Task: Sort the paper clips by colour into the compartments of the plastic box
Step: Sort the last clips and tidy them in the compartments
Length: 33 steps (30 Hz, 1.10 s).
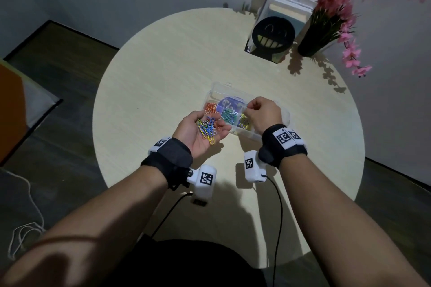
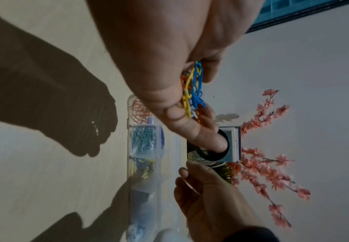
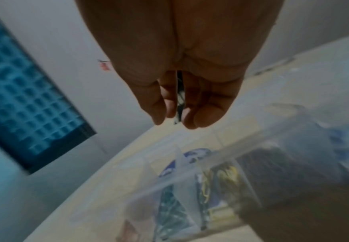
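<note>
- Your left hand point(image 1: 202, 131) is cupped palm-up just beside the near-left corner of the plastic box point(image 1: 275, 134), fingers loosely curled round a mixed heap of paper clips point(image 1: 207, 128): blue, yellow, orange, white. Tilt that palm and the heap will likely slide onto the tabletop point(image 1: 149, 72) or into the orange compartment point(image 1: 211, 107) next to it.
- Your right hand point(image 1: 262, 111) hovers over the box with its fingers curled in and the fingertips drawn together. The left wrist view hints at something thin between thumb and finger, but I cannot tell whether it is a clip or what colour.
- If you do have a clip there, the risk is a wrong drop: the hand sits above the dividers between the green clips point(image 1: 229, 116) and the yellow clips point(image 1: 245, 121), so letting go early could land it across a wall or in the neighbouring section.
- The clips in your palm look tangled. Pulling one out may drag a second of another colour with it, so check before you release.
- The box is light and clear, and its open lid point(image 1: 221, 90) stands behind it. A knock from your right wrist could shift it or jumble the sorted piles.
- The light is dim; white clips may be easy to misjudge.
</note>
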Each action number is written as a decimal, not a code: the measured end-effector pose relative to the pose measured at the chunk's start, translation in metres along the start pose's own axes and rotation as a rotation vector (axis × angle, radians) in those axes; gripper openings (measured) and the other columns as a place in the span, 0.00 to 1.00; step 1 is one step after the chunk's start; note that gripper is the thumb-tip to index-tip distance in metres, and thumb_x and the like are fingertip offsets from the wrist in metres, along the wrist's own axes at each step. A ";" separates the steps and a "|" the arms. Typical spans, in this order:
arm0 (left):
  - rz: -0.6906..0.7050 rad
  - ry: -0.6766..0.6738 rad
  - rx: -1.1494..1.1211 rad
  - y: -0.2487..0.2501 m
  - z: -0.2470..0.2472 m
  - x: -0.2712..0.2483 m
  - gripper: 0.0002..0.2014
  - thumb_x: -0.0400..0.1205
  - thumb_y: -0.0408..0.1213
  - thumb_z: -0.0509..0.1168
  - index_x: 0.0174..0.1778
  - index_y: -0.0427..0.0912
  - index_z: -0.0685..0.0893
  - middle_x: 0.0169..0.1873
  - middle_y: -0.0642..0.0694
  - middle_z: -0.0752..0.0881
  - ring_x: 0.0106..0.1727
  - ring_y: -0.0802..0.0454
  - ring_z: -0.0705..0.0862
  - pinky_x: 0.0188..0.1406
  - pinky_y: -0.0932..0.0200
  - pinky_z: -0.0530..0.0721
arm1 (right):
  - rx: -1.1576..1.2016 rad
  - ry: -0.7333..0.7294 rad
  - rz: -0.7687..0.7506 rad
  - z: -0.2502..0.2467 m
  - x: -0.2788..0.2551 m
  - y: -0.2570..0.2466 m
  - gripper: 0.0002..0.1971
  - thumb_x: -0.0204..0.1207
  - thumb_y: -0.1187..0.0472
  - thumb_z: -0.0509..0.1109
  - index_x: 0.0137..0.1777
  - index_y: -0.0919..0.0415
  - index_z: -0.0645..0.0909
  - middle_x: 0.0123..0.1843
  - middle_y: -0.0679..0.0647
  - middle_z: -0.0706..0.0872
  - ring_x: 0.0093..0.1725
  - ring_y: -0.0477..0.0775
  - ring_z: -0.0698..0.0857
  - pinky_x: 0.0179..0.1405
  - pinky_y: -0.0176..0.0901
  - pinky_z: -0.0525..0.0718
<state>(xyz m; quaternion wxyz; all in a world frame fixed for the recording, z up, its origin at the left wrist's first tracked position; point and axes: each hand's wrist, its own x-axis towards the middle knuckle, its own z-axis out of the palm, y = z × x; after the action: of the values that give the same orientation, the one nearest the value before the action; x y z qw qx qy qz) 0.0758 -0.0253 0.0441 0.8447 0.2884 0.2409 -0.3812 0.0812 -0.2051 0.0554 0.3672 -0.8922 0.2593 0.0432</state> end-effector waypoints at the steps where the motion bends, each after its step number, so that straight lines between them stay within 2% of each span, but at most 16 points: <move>1: 0.007 -0.006 -0.018 0.000 0.001 -0.001 0.20 0.85 0.42 0.48 0.42 0.33 0.80 0.32 0.37 0.85 0.36 0.40 0.90 0.37 0.51 0.89 | 0.023 -0.016 -0.068 0.000 -0.010 -0.006 0.04 0.69 0.62 0.73 0.36 0.53 0.82 0.35 0.51 0.85 0.37 0.52 0.82 0.39 0.37 0.76; 3: 0.024 -0.013 -0.076 0.001 0.003 -0.001 0.20 0.86 0.41 0.47 0.42 0.32 0.80 0.34 0.35 0.85 0.35 0.40 0.89 0.37 0.49 0.89 | 0.081 -0.087 -0.207 -0.001 -0.033 -0.021 0.05 0.67 0.61 0.76 0.36 0.54 0.82 0.32 0.52 0.84 0.32 0.48 0.78 0.35 0.38 0.74; 5: 0.042 -0.012 -0.125 0.002 0.005 -0.001 0.21 0.86 0.41 0.46 0.42 0.32 0.80 0.35 0.35 0.85 0.31 0.42 0.87 0.34 0.53 0.87 | 0.066 -0.226 -0.304 0.001 -0.055 -0.031 0.07 0.66 0.60 0.78 0.35 0.54 0.81 0.31 0.52 0.84 0.31 0.47 0.76 0.33 0.39 0.74; 7: 0.045 -0.006 -0.107 0.004 0.003 -0.001 0.22 0.86 0.42 0.45 0.43 0.33 0.80 0.34 0.36 0.84 0.30 0.44 0.84 0.33 0.57 0.83 | -0.090 -0.350 -0.415 0.004 -0.068 -0.035 0.08 0.65 0.60 0.78 0.37 0.55 0.80 0.31 0.47 0.80 0.32 0.48 0.75 0.36 0.43 0.76; 8: 0.044 -0.004 -0.099 0.004 0.002 -0.002 0.21 0.86 0.42 0.45 0.43 0.33 0.80 0.33 0.36 0.85 0.31 0.45 0.84 0.36 0.57 0.83 | -0.188 -0.374 -0.476 0.006 -0.072 -0.036 0.08 0.65 0.61 0.77 0.39 0.56 0.80 0.32 0.46 0.78 0.34 0.49 0.75 0.38 0.45 0.77; 10: 0.041 -0.009 -0.116 0.005 0.000 -0.003 0.20 0.86 0.41 0.46 0.45 0.33 0.80 0.34 0.36 0.87 0.37 0.44 0.85 0.46 0.53 0.81 | -0.337 -0.360 -0.569 0.008 -0.079 -0.039 0.06 0.67 0.64 0.75 0.42 0.58 0.81 0.38 0.49 0.80 0.39 0.54 0.78 0.42 0.48 0.80; 12: 0.041 -0.012 -0.106 0.006 -0.001 -0.004 0.20 0.86 0.42 0.46 0.46 0.33 0.80 0.36 0.35 0.88 0.37 0.44 0.87 0.47 0.51 0.79 | -0.399 -0.305 -0.650 0.008 -0.085 -0.041 0.05 0.69 0.67 0.71 0.44 0.62 0.83 0.47 0.57 0.85 0.47 0.61 0.82 0.45 0.48 0.78; 14: 0.040 -0.022 -0.096 0.007 -0.001 -0.008 0.21 0.86 0.42 0.46 0.46 0.32 0.80 0.36 0.34 0.88 0.34 0.44 0.88 0.47 0.51 0.79 | -0.395 -0.250 -0.708 0.007 -0.090 -0.042 0.06 0.70 0.70 0.69 0.45 0.65 0.85 0.52 0.60 0.86 0.51 0.62 0.84 0.45 0.47 0.78; 17: 0.038 -0.041 -0.094 0.008 -0.001 -0.012 0.21 0.86 0.42 0.46 0.48 0.32 0.80 0.40 0.33 0.87 0.42 0.42 0.86 0.50 0.50 0.80 | -0.398 -0.232 -0.689 0.008 -0.093 -0.042 0.05 0.71 0.67 0.69 0.45 0.63 0.84 0.53 0.57 0.85 0.51 0.60 0.83 0.45 0.43 0.77; 20: 0.034 -0.056 -0.105 0.009 0.000 -0.017 0.21 0.86 0.42 0.46 0.49 0.31 0.80 0.45 0.33 0.83 0.47 0.41 0.82 0.52 0.49 0.79 | -0.406 -0.253 -0.670 0.010 -0.094 -0.042 0.05 0.71 0.62 0.72 0.46 0.57 0.84 0.55 0.53 0.83 0.53 0.58 0.84 0.48 0.51 0.83; 22: 0.036 -0.065 -0.068 0.010 0.002 -0.020 0.21 0.86 0.42 0.45 0.48 0.32 0.79 0.45 0.34 0.83 0.46 0.42 0.82 0.48 0.50 0.77 | -0.411 -0.242 -0.663 0.011 -0.096 -0.044 0.05 0.72 0.61 0.71 0.47 0.57 0.85 0.56 0.53 0.82 0.53 0.58 0.83 0.48 0.51 0.83; 24: 0.039 -0.068 -0.038 0.011 0.004 -0.023 0.21 0.86 0.42 0.45 0.47 0.34 0.79 0.41 0.36 0.85 0.41 0.43 0.83 0.43 0.52 0.76 | -0.330 -0.207 -0.664 0.011 -0.097 -0.045 0.05 0.72 0.62 0.72 0.47 0.59 0.86 0.52 0.54 0.82 0.50 0.56 0.82 0.46 0.43 0.78; 27: 0.045 -0.056 -0.086 0.013 0.004 -0.023 0.20 0.86 0.42 0.45 0.45 0.33 0.79 0.32 0.37 0.87 0.34 0.45 0.85 0.40 0.54 0.77 | -0.091 -0.139 -0.609 0.006 -0.099 -0.051 0.03 0.69 0.64 0.75 0.42 0.61 0.86 0.41 0.50 0.79 0.41 0.49 0.77 0.39 0.29 0.69; 29: 0.049 -0.066 -0.132 0.014 0.005 -0.023 0.20 0.86 0.42 0.45 0.47 0.32 0.78 0.36 0.35 0.86 0.40 0.42 0.85 0.38 0.56 0.84 | 0.061 -0.108 -0.513 0.002 -0.099 -0.056 0.02 0.69 0.64 0.75 0.40 0.60 0.85 0.38 0.54 0.84 0.38 0.51 0.79 0.40 0.35 0.76; 31: 0.053 -0.073 -0.185 0.015 0.006 -0.025 0.20 0.86 0.41 0.46 0.47 0.31 0.78 0.41 0.31 0.85 0.50 0.38 0.83 0.40 0.50 0.88 | 0.191 -0.085 -0.409 0.000 -0.098 -0.060 0.02 0.70 0.63 0.73 0.38 0.59 0.82 0.35 0.56 0.86 0.36 0.54 0.83 0.39 0.45 0.81; 33: 0.057 -0.065 -0.221 0.016 0.008 -0.026 0.19 0.86 0.41 0.47 0.45 0.30 0.78 0.38 0.30 0.86 0.49 0.37 0.82 0.36 0.46 0.90 | 0.277 -0.066 -0.345 0.000 -0.096 -0.062 0.05 0.69 0.62 0.71 0.34 0.57 0.79 0.32 0.56 0.86 0.35 0.57 0.85 0.38 0.52 0.85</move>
<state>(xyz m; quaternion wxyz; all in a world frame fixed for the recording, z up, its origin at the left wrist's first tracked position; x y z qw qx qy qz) 0.0741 -0.0090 0.0715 0.8892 0.1876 0.2455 -0.3375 0.0295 -0.1267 0.1206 0.4963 -0.8626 0.0940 -0.0272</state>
